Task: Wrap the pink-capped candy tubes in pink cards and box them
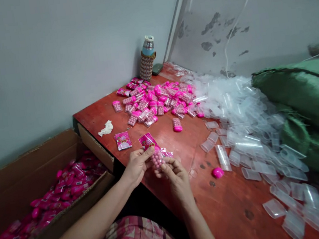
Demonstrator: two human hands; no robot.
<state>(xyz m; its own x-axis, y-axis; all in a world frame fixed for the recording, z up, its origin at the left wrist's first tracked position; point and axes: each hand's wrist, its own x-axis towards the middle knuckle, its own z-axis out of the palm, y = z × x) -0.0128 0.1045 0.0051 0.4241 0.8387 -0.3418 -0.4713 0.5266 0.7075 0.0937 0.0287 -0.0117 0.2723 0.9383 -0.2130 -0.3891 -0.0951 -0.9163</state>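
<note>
Both my hands meet at the near edge of the red table (201, 161). Between them is a small clear container of pink balls (157, 158). The fingers of my left hand (138, 165) pinch its upper left end, and my right hand (175, 174) grips its lower right side. Just behind the container lies a pink printed packet (147, 140), partly hidden by it. Another pink packet (123, 140) rests flat to the left. A filled container with a pink cap (177, 125) lies alone farther back, and a loose pink cap (217, 172) is right of my right hand.
Filled containers (157, 104) are piled at the back, near a flask in a knitted cover (146, 60). Empty clear containers (247, 134) spread over the right side beside a green sack (313, 113). At left stands a cardboard box (96, 146) with pink packed items (68, 185).
</note>
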